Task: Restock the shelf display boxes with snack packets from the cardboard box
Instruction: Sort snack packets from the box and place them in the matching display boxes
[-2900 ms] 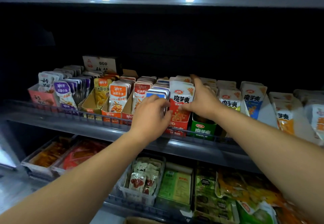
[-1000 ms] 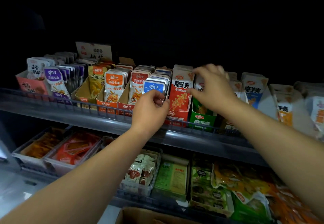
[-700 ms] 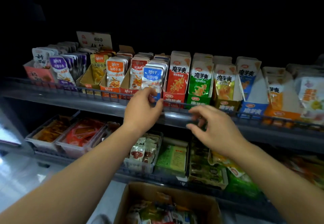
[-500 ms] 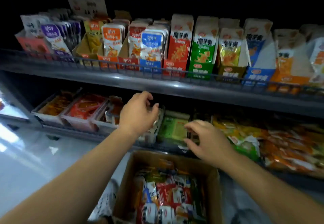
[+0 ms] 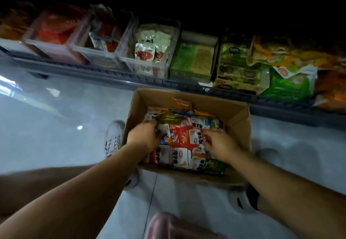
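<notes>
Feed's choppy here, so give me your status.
Left hand and right hand in the box, among the packets. Grip unclear. No packet lifted yet. Nothing blocking.

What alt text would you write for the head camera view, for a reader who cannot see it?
Looking down, a person's left hand and right hand are in an open cardboard box of snack packets on a pale floor, fingers on the packets; any grip is unclear. Beyond the box, a low shelf holds more packaged snacks.
</notes>
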`<state>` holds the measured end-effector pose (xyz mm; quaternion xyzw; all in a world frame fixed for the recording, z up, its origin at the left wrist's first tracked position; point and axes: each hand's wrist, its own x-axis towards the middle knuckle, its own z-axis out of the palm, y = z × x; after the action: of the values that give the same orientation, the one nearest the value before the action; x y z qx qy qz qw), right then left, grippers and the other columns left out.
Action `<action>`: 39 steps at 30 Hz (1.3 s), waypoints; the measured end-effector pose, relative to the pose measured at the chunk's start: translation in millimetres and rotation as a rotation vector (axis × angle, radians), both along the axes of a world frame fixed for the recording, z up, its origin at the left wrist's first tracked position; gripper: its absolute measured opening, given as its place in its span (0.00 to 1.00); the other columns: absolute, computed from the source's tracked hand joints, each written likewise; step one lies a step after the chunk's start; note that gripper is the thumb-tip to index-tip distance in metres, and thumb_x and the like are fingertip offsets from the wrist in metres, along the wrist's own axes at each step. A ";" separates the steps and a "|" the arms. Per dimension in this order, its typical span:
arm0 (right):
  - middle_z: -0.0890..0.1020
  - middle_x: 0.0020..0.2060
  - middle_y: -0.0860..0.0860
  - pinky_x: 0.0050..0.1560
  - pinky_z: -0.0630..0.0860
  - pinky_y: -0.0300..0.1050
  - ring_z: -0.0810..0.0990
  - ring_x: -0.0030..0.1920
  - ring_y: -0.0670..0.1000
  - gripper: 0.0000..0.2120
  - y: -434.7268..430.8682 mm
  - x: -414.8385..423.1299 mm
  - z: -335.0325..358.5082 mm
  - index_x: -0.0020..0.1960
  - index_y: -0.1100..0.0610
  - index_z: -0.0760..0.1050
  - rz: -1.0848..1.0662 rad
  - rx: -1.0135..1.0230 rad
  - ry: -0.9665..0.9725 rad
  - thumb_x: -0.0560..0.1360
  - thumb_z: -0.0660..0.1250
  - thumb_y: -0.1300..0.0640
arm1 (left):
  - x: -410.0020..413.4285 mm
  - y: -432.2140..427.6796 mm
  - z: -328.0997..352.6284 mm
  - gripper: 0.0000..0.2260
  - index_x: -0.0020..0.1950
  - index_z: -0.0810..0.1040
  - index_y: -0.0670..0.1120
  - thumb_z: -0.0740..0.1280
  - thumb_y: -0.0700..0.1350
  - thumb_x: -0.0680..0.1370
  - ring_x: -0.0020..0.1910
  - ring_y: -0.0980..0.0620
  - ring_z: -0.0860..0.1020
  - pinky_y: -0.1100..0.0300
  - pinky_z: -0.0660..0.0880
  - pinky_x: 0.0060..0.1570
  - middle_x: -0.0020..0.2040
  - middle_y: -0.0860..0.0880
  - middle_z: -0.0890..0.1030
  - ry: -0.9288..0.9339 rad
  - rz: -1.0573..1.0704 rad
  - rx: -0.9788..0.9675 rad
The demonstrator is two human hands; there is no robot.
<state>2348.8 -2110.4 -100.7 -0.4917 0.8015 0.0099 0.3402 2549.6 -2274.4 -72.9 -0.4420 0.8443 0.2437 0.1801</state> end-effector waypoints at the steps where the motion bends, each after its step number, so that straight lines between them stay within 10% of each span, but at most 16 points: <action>1: 0.73 0.70 0.52 0.66 0.71 0.48 0.72 0.69 0.54 0.24 -1.7 -1.9 -6.9 0.75 0.53 0.68 -0.014 0.021 -0.017 0.80 0.66 0.52 | 1.6 0.3 -8.8 0.10 0.58 0.76 0.51 0.65 0.52 0.79 0.51 0.44 0.81 0.49 0.81 0.50 0.54 0.46 0.83 -0.014 0.018 0.039; 12: 0.74 0.68 0.54 0.68 0.70 0.52 0.70 0.69 0.57 0.29 -39.9 -20.0 -63.9 0.71 0.51 0.71 -0.105 0.093 -0.087 0.73 0.74 0.47 | 1.4 9.2 -51.9 0.04 0.53 0.77 0.55 0.69 0.52 0.81 0.48 0.51 0.83 0.51 0.82 0.51 0.49 0.51 0.84 0.007 0.172 0.311; 18: 0.81 0.51 0.49 0.54 0.78 0.53 0.80 0.51 0.51 0.08 -42.7 -18.4 -58.8 0.54 0.51 0.79 -0.273 -0.099 -0.285 0.77 0.71 0.49 | -4.7 9.6 -49.0 0.03 0.54 0.77 0.57 0.68 0.53 0.81 0.50 0.52 0.83 0.52 0.82 0.52 0.52 0.51 0.84 0.106 0.241 0.393; 25: 0.86 0.52 0.49 0.54 0.83 0.57 0.86 0.50 0.51 0.07 -45.6 2.8 -21.4 0.56 0.47 0.79 -0.802 -0.260 -0.736 0.78 0.70 0.51 | -25.2 22.9 -28.9 0.20 0.65 0.75 0.51 0.76 0.50 0.76 0.56 0.51 0.82 0.53 0.81 0.57 0.60 0.48 0.81 0.481 0.600 0.789; 34: 0.86 0.54 0.57 0.57 0.81 0.59 0.85 0.55 0.57 0.20 -48.9 29.2 -12.0 0.62 0.56 0.78 -0.967 -0.062 -1.210 0.75 0.70 0.45 | -25.6 29.6 -29.8 0.39 0.75 0.66 0.49 0.81 0.54 0.70 0.60 0.50 0.83 0.51 0.80 0.61 0.62 0.48 0.82 0.458 0.537 0.921; 39: 0.85 0.53 0.55 0.53 0.83 0.53 0.86 0.52 0.55 0.17 -43.8 12.4 -33.1 0.62 0.56 0.78 -0.948 -0.045 -1.009 0.80 0.65 0.45 | -17.8 23.2 -35.1 0.37 0.73 0.63 0.51 0.80 0.51 0.71 0.60 0.47 0.80 0.52 0.80 0.57 0.61 0.50 0.78 0.448 0.663 0.846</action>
<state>2361.3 -2154.2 -133.8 -0.0399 0.6736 -0.3864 0.6288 2531.7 -2251.2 -108.1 -0.5099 0.5077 0.6907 0.0720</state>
